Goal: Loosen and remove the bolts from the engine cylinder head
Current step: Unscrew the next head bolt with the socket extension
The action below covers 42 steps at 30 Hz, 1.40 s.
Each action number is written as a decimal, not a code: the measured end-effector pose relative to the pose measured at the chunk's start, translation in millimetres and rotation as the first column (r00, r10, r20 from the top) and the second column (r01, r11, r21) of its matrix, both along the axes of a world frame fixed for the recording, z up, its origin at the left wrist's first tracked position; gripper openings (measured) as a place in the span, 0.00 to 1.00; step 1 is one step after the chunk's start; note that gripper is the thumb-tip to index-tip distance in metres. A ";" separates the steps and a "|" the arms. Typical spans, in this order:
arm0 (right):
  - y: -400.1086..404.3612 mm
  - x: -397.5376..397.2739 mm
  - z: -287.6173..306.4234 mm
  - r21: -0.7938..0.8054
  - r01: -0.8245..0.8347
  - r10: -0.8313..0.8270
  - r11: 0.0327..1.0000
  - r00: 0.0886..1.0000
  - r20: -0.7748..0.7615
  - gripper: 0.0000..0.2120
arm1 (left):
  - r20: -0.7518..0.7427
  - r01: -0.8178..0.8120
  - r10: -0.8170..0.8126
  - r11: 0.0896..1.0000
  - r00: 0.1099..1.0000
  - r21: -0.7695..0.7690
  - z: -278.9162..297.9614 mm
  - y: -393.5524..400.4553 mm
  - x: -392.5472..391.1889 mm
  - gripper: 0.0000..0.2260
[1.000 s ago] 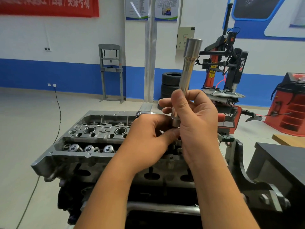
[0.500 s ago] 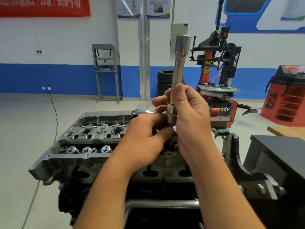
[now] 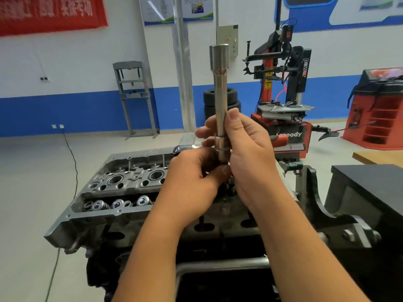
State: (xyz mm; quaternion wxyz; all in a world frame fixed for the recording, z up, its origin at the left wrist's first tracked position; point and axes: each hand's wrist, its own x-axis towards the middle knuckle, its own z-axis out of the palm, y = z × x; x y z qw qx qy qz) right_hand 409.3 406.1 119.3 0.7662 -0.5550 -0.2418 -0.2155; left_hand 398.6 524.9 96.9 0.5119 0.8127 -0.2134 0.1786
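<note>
Head view, item record. Long socket extension [image 3: 220, 88]: chrome, upright, wide end on top. It stands nearer vertical than a second ago, when it leaned to the right; height above the head roughly the same.

Right hand [image 3: 246, 153]: thumb and fingers clamped round the lower shaft, thumb tip just above the collar.

Left hand [image 3: 192, 177]: fingers curled below the right thumb, pinching something at the tool's lower end; what it is cannot be told, the fingers hide it.

Engine cylinder head [image 3: 122, 184]: directly beneath both hands, valve springs [image 3: 117, 203] exposed left of the left knuckles.

Bolts: none clearly visible.

Judgement: the tool is being assembled or adjusted at its base, not yet seated on a bolt; loosening has probably not begun here.
</note>
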 end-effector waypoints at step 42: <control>-2.1 -5.8 -1.2 -0.044 0.056 -0.057 0.997 0.998 -0.039 0.13 | 0.017 -0.062 0.062 0.998 0.998 -0.029 0.8 -5.1 -3.4 0.08</control>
